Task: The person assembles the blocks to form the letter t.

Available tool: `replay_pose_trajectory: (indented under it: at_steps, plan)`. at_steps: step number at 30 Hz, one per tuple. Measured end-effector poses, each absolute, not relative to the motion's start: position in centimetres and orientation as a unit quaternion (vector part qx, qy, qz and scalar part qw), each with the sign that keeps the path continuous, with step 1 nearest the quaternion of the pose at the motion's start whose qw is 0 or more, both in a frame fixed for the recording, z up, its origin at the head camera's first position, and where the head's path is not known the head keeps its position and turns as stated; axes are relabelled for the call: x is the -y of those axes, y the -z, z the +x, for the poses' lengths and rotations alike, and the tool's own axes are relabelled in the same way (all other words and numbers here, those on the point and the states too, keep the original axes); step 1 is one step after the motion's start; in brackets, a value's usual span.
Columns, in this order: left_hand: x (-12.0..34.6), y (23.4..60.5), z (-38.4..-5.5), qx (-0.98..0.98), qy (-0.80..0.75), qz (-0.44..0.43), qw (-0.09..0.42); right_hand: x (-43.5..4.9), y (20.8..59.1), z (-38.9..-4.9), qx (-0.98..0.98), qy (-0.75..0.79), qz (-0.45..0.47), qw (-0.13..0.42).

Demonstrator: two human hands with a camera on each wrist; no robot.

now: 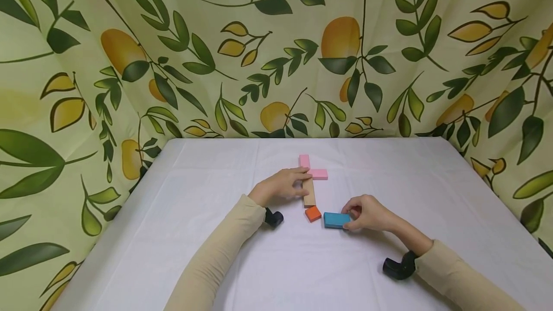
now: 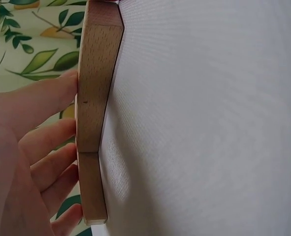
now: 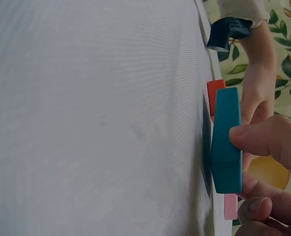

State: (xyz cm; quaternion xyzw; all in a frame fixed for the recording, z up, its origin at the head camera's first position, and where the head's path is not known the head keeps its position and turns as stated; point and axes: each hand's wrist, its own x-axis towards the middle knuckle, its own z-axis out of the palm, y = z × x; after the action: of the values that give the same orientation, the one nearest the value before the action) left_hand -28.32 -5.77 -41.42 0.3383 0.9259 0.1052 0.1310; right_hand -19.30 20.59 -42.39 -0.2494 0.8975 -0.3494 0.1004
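Observation:
My right hand (image 1: 369, 212) pinches a blue rectangular block (image 1: 335, 220) at its right end. In the right wrist view, the thumb is on one face of this blue block (image 3: 226, 142), and a shadow lies on the cloth beside it. My left hand (image 1: 282, 185) rests its extended fingertips on a plain wooden block (image 1: 309, 198). Seen from the left wrist, the wooden block (image 2: 97, 83) meets a second piece end to end, with the fingertips along them. Just below the wooden block sits a small orange block (image 1: 313, 213), turned at an angle, left of the blue one.
Beyond the left fingers lie two pink blocks, an upright-pointing one (image 1: 304, 161) and a crosswise one (image 1: 319, 174). A white cloth (image 1: 194, 253) covers the table. Behind hangs a leaf-and-fruit patterned curtain (image 1: 298, 28). Black wrist devices, including the right one (image 1: 399, 268), sit near the cuffs.

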Motion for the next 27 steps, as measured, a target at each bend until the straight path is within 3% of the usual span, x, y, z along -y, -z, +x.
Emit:
replay_pose_trajectory:
  at_steps: [27]
  plan:
    - [5.73, 41.11, -28.09, -0.925, -0.112, 0.334, 0.140, -20.03, 42.21, -19.17, -0.891, 0.350, -0.266, 0.114]
